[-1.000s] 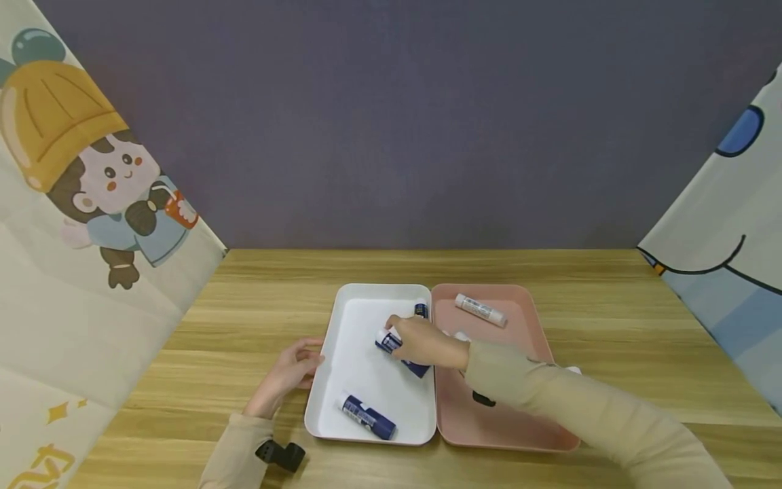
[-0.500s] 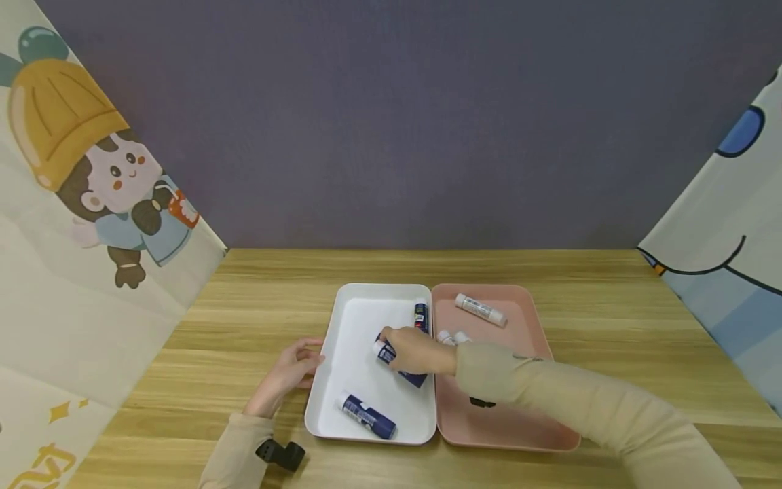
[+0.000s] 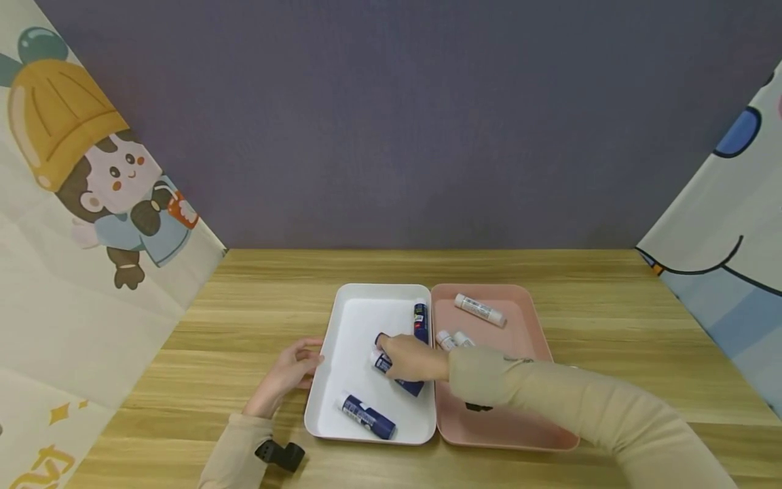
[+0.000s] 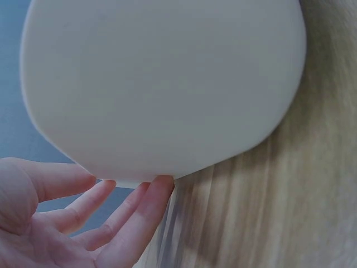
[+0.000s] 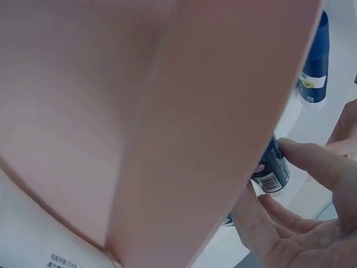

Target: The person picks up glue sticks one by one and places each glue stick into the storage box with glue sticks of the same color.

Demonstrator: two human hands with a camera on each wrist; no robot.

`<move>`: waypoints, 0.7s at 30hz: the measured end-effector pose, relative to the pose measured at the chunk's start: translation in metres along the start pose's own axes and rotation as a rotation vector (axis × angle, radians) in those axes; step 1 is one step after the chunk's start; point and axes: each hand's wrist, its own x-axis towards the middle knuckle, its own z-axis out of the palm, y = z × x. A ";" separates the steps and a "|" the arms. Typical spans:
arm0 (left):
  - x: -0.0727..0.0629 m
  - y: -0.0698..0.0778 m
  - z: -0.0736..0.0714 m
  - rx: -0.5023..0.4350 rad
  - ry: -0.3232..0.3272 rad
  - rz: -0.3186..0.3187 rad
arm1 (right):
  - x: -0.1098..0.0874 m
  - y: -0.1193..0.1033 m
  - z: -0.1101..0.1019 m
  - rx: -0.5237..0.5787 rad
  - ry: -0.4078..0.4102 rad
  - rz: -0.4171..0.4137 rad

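Observation:
In the white tray (image 3: 366,292), my right hand (image 3: 411,358) holds a dark blue glue stick (image 3: 382,365) with a white end, pinched between thumb and fingers. The right wrist view shows the barcode label of that glue stick (image 5: 272,173) between thumb and fingertips. A second blue end (image 3: 380,337) peeks out just beyond the fingertips, the rest hidden by the hand. Another blue glue stick (image 3: 421,322) lies along the tray's right wall, and one more glue stick (image 3: 366,416) lies near its front. My left hand (image 3: 293,367) touches the tray's left wall with relaxed fingertips.
A pink tray (image 3: 507,435) adjoins the white one on the right. It bears a white glue stick (image 3: 480,310) at its back and two white ends (image 3: 455,339) beside my sleeve. My right forearm crosses this tray. Both trays stand on a wooden table (image 3: 244,299).
The right hand has moved toward the front of the white tray with the blue glue stick, uncovering another blue end and more of the one by the wall. The left hand stays put.

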 end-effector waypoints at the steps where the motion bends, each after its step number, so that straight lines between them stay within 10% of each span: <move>1: 0.000 0.000 0.000 -0.002 -0.001 0.000 | 0.000 0.000 0.000 0.004 -0.003 0.003; 21: 0.000 0.000 0.000 -0.003 -0.003 0.005 | -0.001 -0.006 -0.001 -0.059 -0.027 0.031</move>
